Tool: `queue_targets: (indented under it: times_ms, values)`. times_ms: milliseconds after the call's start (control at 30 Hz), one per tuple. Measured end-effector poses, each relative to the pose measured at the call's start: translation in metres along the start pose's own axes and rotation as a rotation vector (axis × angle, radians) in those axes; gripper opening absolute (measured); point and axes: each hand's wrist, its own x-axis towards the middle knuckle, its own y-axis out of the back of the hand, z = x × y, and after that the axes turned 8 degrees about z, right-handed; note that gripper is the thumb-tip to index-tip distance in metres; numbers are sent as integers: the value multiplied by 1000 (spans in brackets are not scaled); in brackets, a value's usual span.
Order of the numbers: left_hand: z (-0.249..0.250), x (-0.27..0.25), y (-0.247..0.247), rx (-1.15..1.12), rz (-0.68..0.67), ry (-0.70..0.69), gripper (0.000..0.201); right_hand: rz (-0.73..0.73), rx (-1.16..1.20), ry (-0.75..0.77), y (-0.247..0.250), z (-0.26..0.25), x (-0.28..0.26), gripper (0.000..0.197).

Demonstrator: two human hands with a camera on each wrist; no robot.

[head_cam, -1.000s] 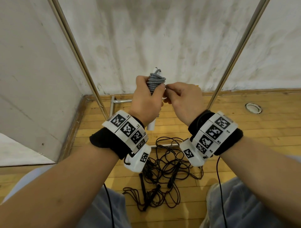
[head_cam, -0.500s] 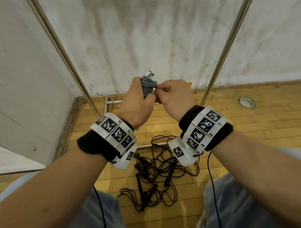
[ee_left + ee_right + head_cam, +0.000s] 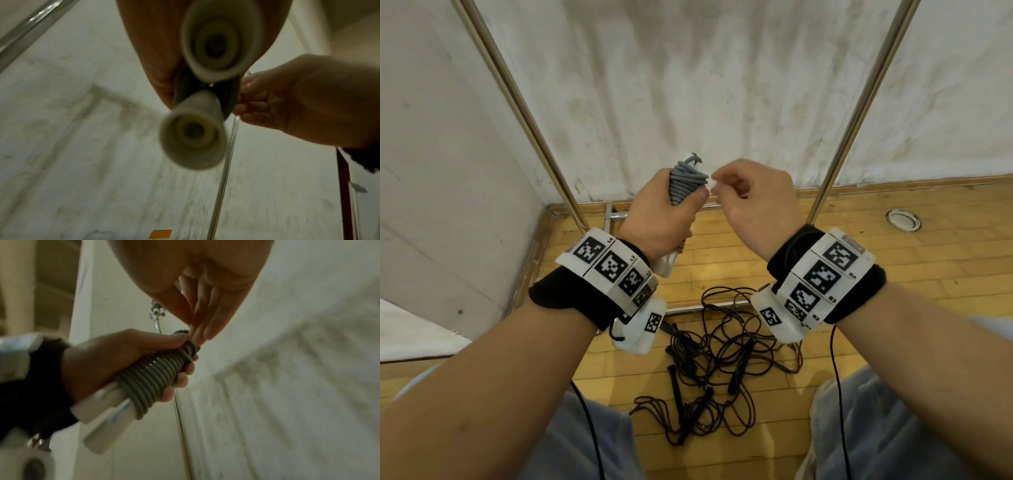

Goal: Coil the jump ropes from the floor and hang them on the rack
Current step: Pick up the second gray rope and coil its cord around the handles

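Between the two slanting metal poles of the rack point(image 3: 866, 102), held up at chest height in front of the stained wall point(image 3: 688, 68), the grey jump rope point(image 3: 686, 181) sits in the person's left hand point(image 3: 664, 219); its cord is wound in tight turns round the two pale handles point(image 3: 193, 142), which lie side by side with their long axis running up and down, butt ends toward the floor and the last turns and a stray curl of cord at the top; the left fingers point(image 3: 180, 379) are curled right round the winding and the thumb presses along its upper edge; the right hand point(image 3: 753, 202) stands just beside that top end, to its right, its fingers point(image 3: 205, 324) drawn together at the tips against the uppermost turns, though I cannot tell whether they pinch the cord end or merely touch it; so the loose end lies directly at the right fingertips, and the tucking seems to me the step in hand, with the hanging to follow, the rack's cross bar being out of view above; well below, on the wooden floor point(image 3: 893, 274) between the person's knees, the black jump ropes point(image 3: 722, 370) lie in a loose tangle across the rack's base bar, not yet coiled.
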Motion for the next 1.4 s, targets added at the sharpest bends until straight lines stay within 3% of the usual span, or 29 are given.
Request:
queue_targets:
  times_ms: [100, 167, 333, 567, 900, 1067, 1400]
  values:
    - [2, 2, 3, -134, -71, 48, 6, -23, -37, 202, -2, 2, 0, 23]
    - [2, 4, 5, -169, -152, 93, 6, -17, -49, 260, -2, 6, 0, 20]
    - [-1, 4, 6, -168, -252, 173, 16, -99, -116, 287, 2, 13, 6, 16]
    - [0, 3, 10, -84, -307, 161, 31, -188, -157, 292, 8, 13, 10, 11]
    - [-7, -2, 4, 213, -80, -237, 47, -128, -163, 248, 9, 13, 12, 11]
    - [-9, -5, 2, 298, -32, -415, 34, -128, -165, 268, 9, 12, 12, 10]
    - [-8, -4, 2, 358, -137, -434, 27, -136, -313, 300, 9, 11, 5, 10]
